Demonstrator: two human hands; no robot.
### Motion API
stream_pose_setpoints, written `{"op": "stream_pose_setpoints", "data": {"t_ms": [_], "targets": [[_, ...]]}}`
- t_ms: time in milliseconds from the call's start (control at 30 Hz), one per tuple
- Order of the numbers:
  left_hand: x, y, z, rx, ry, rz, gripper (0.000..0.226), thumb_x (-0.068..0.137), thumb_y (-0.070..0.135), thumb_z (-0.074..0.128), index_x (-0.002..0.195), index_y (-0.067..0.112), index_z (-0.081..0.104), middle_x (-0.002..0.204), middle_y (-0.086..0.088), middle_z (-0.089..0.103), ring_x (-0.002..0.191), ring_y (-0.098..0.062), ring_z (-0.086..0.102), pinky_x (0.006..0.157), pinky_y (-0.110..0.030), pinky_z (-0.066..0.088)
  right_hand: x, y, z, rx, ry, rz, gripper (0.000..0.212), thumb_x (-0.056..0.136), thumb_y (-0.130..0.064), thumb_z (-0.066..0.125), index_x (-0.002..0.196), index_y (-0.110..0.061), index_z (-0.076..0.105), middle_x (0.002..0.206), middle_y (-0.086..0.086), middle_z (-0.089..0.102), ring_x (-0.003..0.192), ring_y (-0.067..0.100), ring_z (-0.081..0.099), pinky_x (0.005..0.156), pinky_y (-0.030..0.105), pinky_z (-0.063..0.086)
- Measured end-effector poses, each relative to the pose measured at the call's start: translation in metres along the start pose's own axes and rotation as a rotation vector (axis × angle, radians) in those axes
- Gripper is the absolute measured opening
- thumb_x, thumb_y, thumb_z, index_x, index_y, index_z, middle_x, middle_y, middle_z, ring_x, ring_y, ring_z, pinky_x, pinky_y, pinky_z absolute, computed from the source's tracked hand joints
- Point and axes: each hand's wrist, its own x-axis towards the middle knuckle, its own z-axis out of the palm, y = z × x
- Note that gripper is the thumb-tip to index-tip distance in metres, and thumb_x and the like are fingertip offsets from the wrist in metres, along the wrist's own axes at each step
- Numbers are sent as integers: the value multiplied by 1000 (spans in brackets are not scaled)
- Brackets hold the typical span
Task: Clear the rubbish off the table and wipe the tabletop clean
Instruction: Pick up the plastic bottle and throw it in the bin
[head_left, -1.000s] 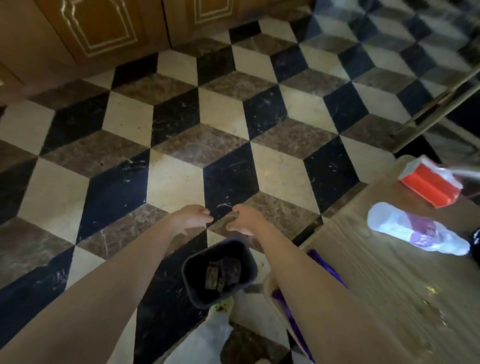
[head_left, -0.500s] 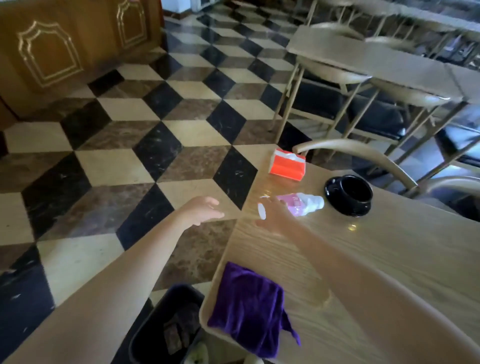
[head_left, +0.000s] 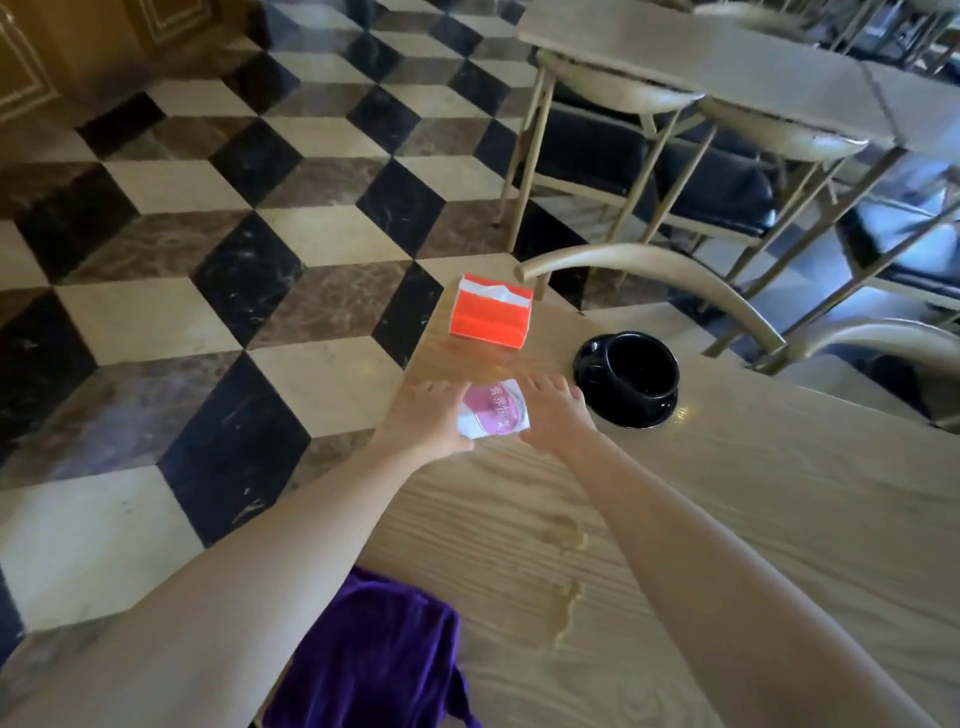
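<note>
Arms reach forward from the bottom of the head view, bare to the elbow, and meet over the left part of the table (head_left: 753, 519). My left hand (head_left: 434, 415) and right hand (head_left: 556, 415) lie palm down on either side of the plastic bottle (head_left: 493, 413), which lies on the tabletop near the left edge. Its pink label carries pale writing, too blurred for me to read. Both hands have fairly straight, loosely spread fingers laid against the bottle's sides, not wrapped round it. An orange tissue box (head_left: 491, 314) stands just beyond, with no wording I can make out, and a black cup (head_left: 628, 376) sits just right of my right hand. A purple cloth (head_left: 374, 654) hangs over the near edge, and wet smears (head_left: 565, 535) mark the wood between my forearms.
</note>
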Motion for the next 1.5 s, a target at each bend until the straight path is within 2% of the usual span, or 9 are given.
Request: {"op": "stream_pose_setpoints", "data": {"t_ms": [467,633,767,900,1000,1133,1200,1333,1500], "targets": [[-72,-43,-44,-198,95,-142,64,71,30,72,128,18,47,115,1,60,102,-20,58,74,-23,40,-2,-34,-56,119,8,-487,79,73,-49,73,140,-25,39,142,2,42,133,24,39,109,44,35],[-154,-95,-55,-404,166,-305,61,71,30,74,125,26,47,107,10,56,101,-11,58,79,-24,49,-16,-104,-87,296,-98,-685,63,78,-42,71,134,-24,47,136,-3,51,124,17,49,100,26,38],[-226,-129,-43,-504,198,-453,71,67,40,71,129,23,42,114,6,54,104,-12,55,80,-23,47,-20,-173,-82,378,-246,-711,55,85,-40,64,134,-19,47,136,-1,50,124,16,47,91,15,30],[-286,-162,-19,-581,288,-518,70,69,30,74,130,21,42,121,2,54,108,-14,54,86,-23,48,-43,-244,-61,424,-385,-744,39,77,-44,68,108,-23,57,101,-8,56,89,18,63,81,33,53],[-317,-185,0,-586,300,-581,61,76,14,72,129,16,42,116,2,53,100,-11,51,69,-4,40,-66,-298,-39,411,-419,-779,36,84,-32,67,113,-14,57,100,-4,58,81,18,67,71,25,53],[-340,-227,37,-657,329,-641,53,69,11,74,116,7,53,105,-5,61,96,-22,61,70,-20,46,-85,-366,4,384,-463,-739,34,85,-29,66,109,-6,58,99,5,62,64,11,61,46,8,44],[-345,-244,58,-722,345,-680,49,66,13,76,110,6,56,100,-7,64,92,-24,63,66,-20,47,-90,-388,27,377,-475,-690,37,84,-25,65,109,2,58,97,16,64,67,17,59,50,14,45],[-350,-276,110,-753,419,-734,67,59,41,74,115,9,57,112,-10,65,102,-25,62,87,-40,53,-91,-420,92,391,-451,-582,41,79,-27,67,105,4,59,101,23,65,87,35,63,74,42,51],[-334,-296,184,-727,264,-773,45,72,27,71,111,10,58,115,-10,62,112,-27,57,91,-39,49,-105,-412,194,487,-425,-403,40,82,-26,65,113,-4,55,117,12,54,105,28,54,80,31,42]]}}
